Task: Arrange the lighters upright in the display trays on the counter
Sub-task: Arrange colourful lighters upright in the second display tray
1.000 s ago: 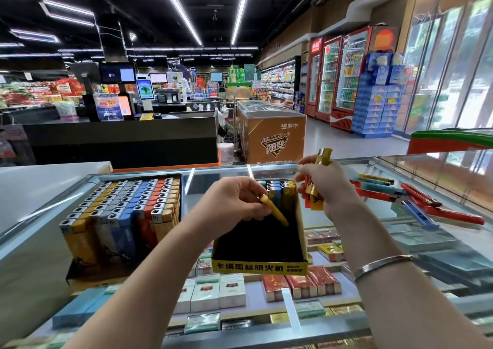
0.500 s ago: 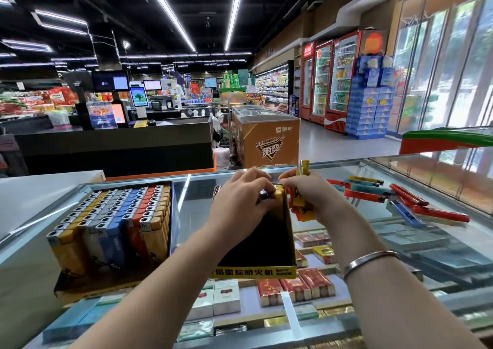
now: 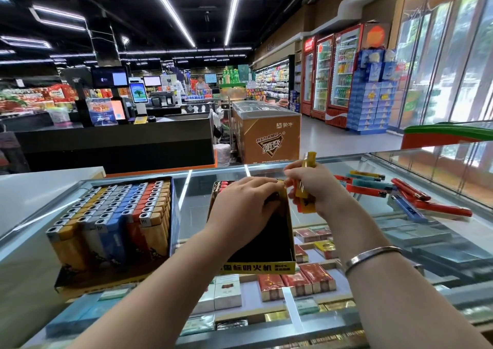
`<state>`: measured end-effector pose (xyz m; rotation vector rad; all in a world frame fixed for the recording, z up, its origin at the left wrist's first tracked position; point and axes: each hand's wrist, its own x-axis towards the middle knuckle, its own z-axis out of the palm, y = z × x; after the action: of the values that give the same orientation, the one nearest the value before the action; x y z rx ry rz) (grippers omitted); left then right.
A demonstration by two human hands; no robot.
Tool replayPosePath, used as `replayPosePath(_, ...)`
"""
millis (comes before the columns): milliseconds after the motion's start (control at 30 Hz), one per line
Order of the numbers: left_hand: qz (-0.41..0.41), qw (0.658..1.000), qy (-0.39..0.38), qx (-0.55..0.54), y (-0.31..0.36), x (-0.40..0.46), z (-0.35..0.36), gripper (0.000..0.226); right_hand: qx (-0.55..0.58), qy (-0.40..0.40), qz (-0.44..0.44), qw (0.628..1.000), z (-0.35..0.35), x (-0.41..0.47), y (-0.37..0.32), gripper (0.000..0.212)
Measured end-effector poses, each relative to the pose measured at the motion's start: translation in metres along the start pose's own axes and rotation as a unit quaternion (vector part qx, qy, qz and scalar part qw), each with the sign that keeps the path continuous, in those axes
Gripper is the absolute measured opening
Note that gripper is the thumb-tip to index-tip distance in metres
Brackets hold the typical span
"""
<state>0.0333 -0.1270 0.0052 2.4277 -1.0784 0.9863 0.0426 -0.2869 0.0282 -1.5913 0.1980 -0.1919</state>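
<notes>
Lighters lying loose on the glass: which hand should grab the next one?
Probably the right hand: the loose lighters lie just beside it. But it grips yellow lighters already. The left hand is busy at the back of the tray.

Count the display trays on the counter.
2: the full tray at left, and the mostly empty tray at centre under the left hand. None seems hidden.

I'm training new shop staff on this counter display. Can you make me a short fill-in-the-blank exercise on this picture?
1. The right hand grips a bundle of lighters, the top one coloured ____.
2. The full tray sits to the ____ of the yellow-edged tray.
3. The loose lighters lie flat on the ____ counter.

Missing words: yellow; left; glass
</notes>
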Motion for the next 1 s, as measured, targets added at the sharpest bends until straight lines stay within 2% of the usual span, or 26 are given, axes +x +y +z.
replayPosePath(100,-0.007,0.997,-0.068,-0.019,-0.007,-0.010,0.002,0.054,0.215,0.032,-0.019,0.976,-0.008,0.000,-0.006,0.006)
replayPosePath(167,-0.026,0.996,-0.082,-0.039,-0.008,-0.012,0.000,0.065,0.348,-0.012,-0.008,0.937,-0.012,-0.004,-0.012,0.003)
replayPosePath(233,-0.060,0.994,-0.054,-0.077,-0.004,-0.011,-0.004,0.065,0.417,-0.067,0.013,0.906,-0.009,-0.009,-0.016,0.008)
replayPosePath(333,-0.123,0.972,0.008,-0.200,0.002,-0.007,-0.012,0.043,0.418,-0.138,0.005,0.898,0.002,-0.016,-0.018,0.016)
replayPosePath(500,-0.188,0.888,0.027,-0.419,0.004,-0.002,-0.026,0.009,0.328,-0.227,-0.034,0.916,0.017,-0.022,-0.016,0.019)
replayPosePath(600,-0.215,0.829,0.009,-0.516,0.000,-0.001,-0.029,0.013,0.279,-0.294,-0.058,0.912,0.024,-0.026,-0.015,0.019)
replayPosePath(700,-0.246,0.780,-0.016,-0.575,-0.006,0.000,-0.034,0.018,0.252,-0.323,-0.073,0.910,0.027,-0.028,-0.016,0.023)
replayPosePath(800,-0.273,0.762,-0.031,-0.586,-0.012,0.000,-0.037,0.022,0.257,-0.289,-0.097,0.917,0.025,-0.027,-0.018,0.022)
replayPosePath(867,-0.289,0.773,-0.032,-0.564,-0.015,0.001,-0.038,0.025,0.281,-0.229,-0.105,0.926,0.022,-0.024,-0.019,0.021)
replayPosePath(933,-0.298,0.788,-0.020,-0.539,-0.020,0.001,-0.037,0.017,0.292,-0.153,-0.103,0.938,0.019,-0.021,-0.019,0.024)
replayPosePath(1000,-0.296,0.808,-0.002,-0.510,-0.027,0.000,-0.037,0.025,0.265,-0.066,-0.103,0.956,0.015,-0.020,-0.018,0.022)
